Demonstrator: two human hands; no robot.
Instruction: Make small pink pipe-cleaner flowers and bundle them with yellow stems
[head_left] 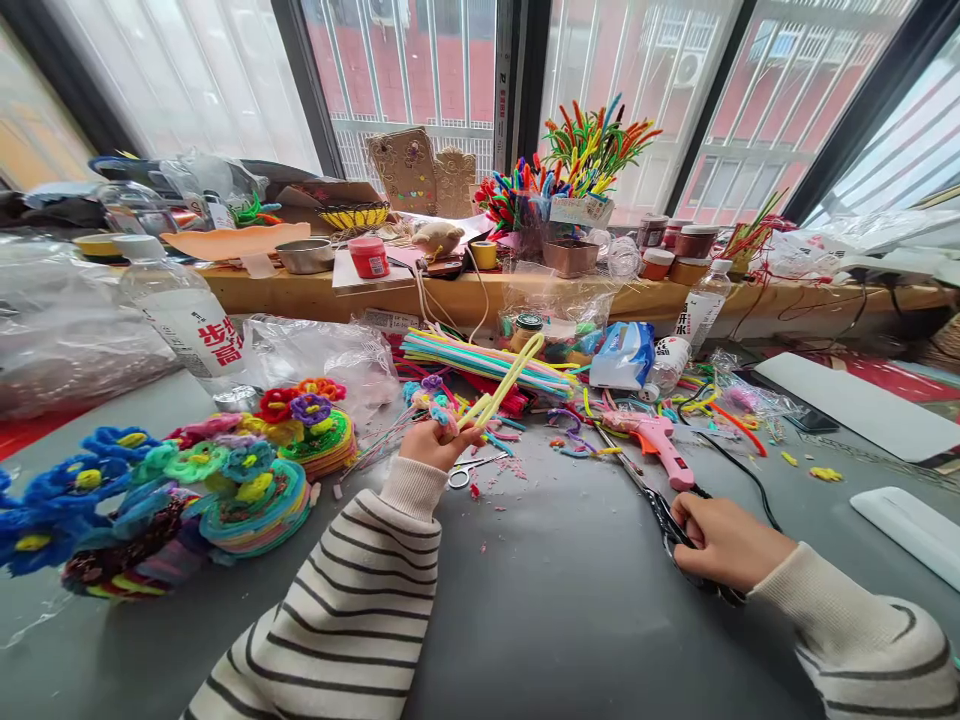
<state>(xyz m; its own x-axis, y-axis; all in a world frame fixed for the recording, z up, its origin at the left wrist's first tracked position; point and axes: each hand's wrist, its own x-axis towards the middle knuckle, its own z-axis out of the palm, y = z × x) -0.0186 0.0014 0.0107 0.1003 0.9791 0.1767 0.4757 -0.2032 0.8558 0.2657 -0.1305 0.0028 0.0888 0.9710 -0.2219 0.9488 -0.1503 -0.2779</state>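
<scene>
My left hand is closed around light yellow pipe cleaners, which stick up to the right in a folded loop. Pink and blue fuzzy pieces show just behind its fingers; whether they are held too I cannot tell. On the right, my right hand grips the black handles of a pair of scissors, their long blades pointing away to the upper left. A pink glue gun lies beside those blades. Small scissors with pale handles rest by my left wrist.
Finished fuzzy flowers and round striped pots stand at left. Behind my hands lies a bundle of pastel pipe cleaners. Bottles flank the shelf. A black cord runs across the right.
</scene>
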